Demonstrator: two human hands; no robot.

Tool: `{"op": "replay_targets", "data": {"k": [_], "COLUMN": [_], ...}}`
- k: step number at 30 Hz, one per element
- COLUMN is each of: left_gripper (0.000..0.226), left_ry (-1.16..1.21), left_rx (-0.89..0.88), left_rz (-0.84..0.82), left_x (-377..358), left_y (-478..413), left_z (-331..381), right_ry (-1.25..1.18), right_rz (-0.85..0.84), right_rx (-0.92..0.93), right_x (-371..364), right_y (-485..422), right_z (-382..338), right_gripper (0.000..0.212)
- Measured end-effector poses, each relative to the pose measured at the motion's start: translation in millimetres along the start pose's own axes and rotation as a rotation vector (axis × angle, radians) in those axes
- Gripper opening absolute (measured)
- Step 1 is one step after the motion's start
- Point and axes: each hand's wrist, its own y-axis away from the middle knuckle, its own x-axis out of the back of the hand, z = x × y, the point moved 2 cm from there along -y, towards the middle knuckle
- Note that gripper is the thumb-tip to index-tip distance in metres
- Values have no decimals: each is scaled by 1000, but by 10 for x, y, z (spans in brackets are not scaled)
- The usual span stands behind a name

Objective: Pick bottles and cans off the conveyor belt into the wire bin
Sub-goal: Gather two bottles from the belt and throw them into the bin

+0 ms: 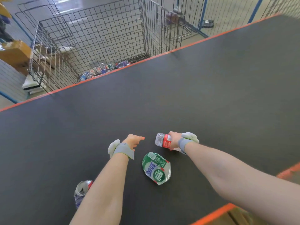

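Orange trim runs along the near edge of a dark grey conveyor belt (194,95), and we look down on it over our two bare forearms. Closest to us, a crushed silver can (81,191) with blue and red print lies on the belt, partly hidden behind the left forearm. A little further on, between the forearms, a flattened green and white bottle (156,168) lies on the belt, untouched. Beyond it are both hands, each with a grey wrist band (122,151) that carries a pale padded piece. The left hand (133,141) holds nothing; one finger points forward, and we cannot make out the others. The right hand (175,141) has its fingers wrapped round a clear bottle (162,140) with a red label. This bottle lies sideways with one end pointing left, low over the belt, and we cannot tell whether it touches. Past the hands the belt stretches bare to its far orange edge. Right against that edge stands the wire bin (105,34), tall and open at the top. A pile of bottles (103,70) lies on its floor, pressed against the side nearest the belt. Cardboard boxes (15,53) sit left of the bin, and another wire cage (178,28) stands to its right.
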Motion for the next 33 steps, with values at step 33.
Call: {"op": "replay_targets", "data": {"k": [33], "left_gripper": [49], "left_ry": [228], "left_rx": [10], "left_rz": [-111], "left_x": [-402], "left_y": [-374], "left_z": [-167], "right_ry": [-1188], "right_rz": [-413], "right_rx": [-397], "right_x": [8], "right_y": [-25], "right_z": [-164], "right_gripper": [77]}}
